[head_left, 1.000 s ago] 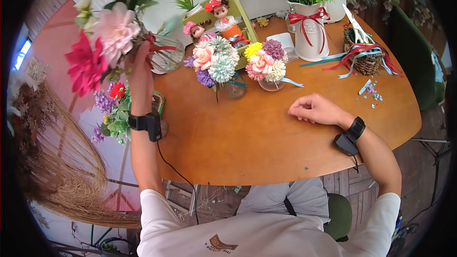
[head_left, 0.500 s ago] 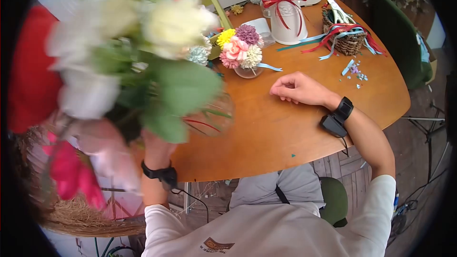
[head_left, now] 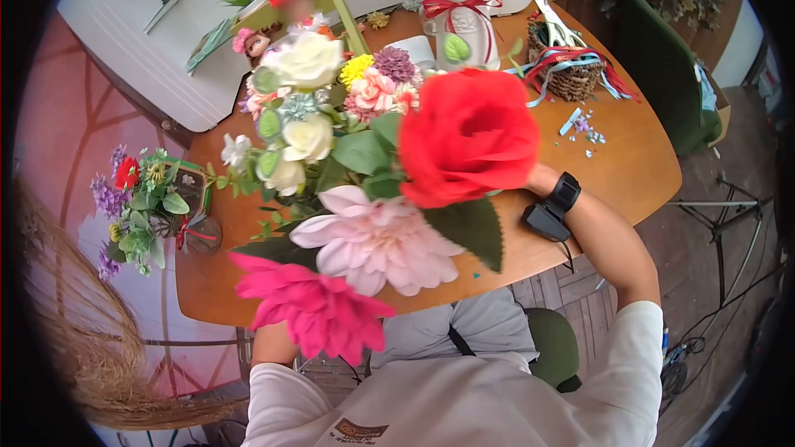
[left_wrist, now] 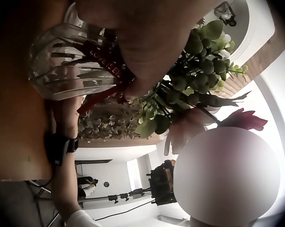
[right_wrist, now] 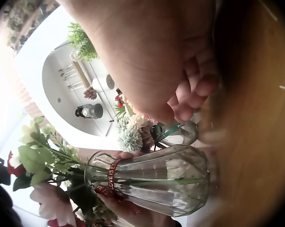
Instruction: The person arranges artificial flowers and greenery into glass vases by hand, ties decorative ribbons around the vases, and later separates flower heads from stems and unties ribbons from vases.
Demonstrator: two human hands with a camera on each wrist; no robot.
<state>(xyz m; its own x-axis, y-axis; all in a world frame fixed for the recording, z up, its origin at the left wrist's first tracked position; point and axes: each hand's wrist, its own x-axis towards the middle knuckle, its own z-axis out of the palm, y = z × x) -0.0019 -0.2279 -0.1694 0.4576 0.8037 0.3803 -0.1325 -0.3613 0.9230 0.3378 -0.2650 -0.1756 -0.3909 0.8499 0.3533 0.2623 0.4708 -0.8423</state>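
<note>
My left hand [left_wrist: 147,42] grips the neck of a ribbed glass vase [right_wrist: 166,182], its fingers round a red lettered ribbon [right_wrist: 113,176]. Stems stand inside the glass. In the head view the bouquet spreads large before my body: a red rose [head_left: 472,141], a pale pink bloom [head_left: 377,240], a magenta bloom [head_left: 319,306] and a white rose [head_left: 305,60]. It hides the vase and most of both hands there. My right hand [right_wrist: 152,61] stays low over the table, fingers loosely bent and holding nothing, beside the vase in the right wrist view.
A smaller bouquet [head_left: 149,211] stands at the table's left. Behind sit pastel flowers [head_left: 377,87], a white pitcher [head_left: 464,33] with a plant, and a wicker basket [head_left: 575,80] with scissors [head_left: 551,21] and ribbons. Scraps [head_left: 586,128] lie in front of the basket.
My left hand has brought the vase and bouquet from the back left toward the front middle of the table. The head view has shifted; my right hand keeps about the same place.
</note>
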